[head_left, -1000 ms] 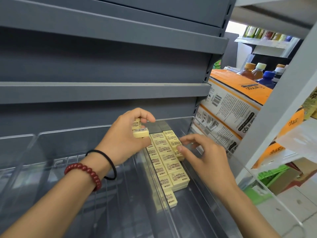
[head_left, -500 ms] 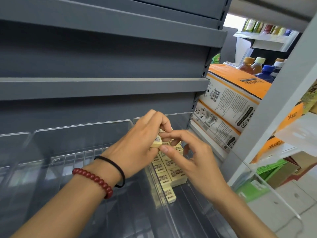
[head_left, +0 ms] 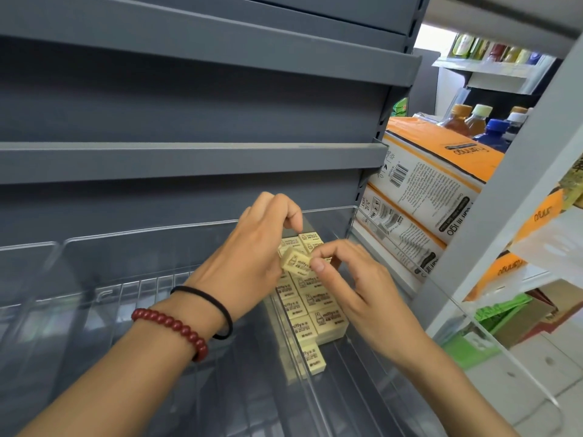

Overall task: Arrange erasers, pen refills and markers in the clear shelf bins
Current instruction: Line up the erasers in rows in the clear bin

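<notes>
The right hand (head_left: 356, 285) pinches one loose eraser (head_left: 295, 261) between thumb and forefinger, tilted, just above the laid rows. The left hand (head_left: 252, 247) is curled, its fingertips at the rear row. Whether it holds anything cannot be told.

Step in hand: placing erasers. The stacked erasers (head_left: 312, 310) lie in two rows in the clear bin (head_left: 347, 389), against its left divider.

Next move, as judged: level the loose eraser, align it with a row and seat it flush. No pen refills or markers are in view. The grey shelf (head_left: 189, 159) above carries nothing visible.
</notes>
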`<action>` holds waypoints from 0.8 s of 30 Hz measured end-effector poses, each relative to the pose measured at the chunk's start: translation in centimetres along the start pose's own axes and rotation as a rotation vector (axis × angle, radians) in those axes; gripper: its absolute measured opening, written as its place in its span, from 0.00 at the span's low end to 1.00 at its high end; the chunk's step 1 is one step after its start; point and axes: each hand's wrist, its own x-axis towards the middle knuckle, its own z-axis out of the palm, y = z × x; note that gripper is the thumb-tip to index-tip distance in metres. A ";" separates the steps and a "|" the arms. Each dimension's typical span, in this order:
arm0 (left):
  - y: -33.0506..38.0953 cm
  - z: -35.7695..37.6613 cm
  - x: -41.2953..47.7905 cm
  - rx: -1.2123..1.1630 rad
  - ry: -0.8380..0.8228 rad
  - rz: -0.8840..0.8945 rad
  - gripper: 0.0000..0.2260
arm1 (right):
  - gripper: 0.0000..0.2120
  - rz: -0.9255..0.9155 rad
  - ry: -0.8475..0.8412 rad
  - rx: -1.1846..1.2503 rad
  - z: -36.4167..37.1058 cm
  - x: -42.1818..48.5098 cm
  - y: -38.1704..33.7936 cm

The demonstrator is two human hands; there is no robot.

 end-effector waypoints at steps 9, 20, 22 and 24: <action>-0.3 -1.1 -0.2 -0.069 0.037 -0.092 0.07 | 0.12 0.141 -0.163 -0.409 -1.1 0.0 2.1; -0.3 -1.2 -0.3 -0.035 -0.028 -0.204 0.09 | 0.10 0.161 -0.038 -0.349 -0.9 -0.1 2.3; -0.6 -1.2 -0.2 -0.033 -0.026 -0.191 0.08 | 0.11 0.222 0.064 -0.331 -1.1 -0.1 2.8; -0.8 -1.1 -0.3 -0.016 -0.029 -0.181 0.08 | 0.10 0.288 0.094 -0.319 -1.3 -0.1 3.3</action>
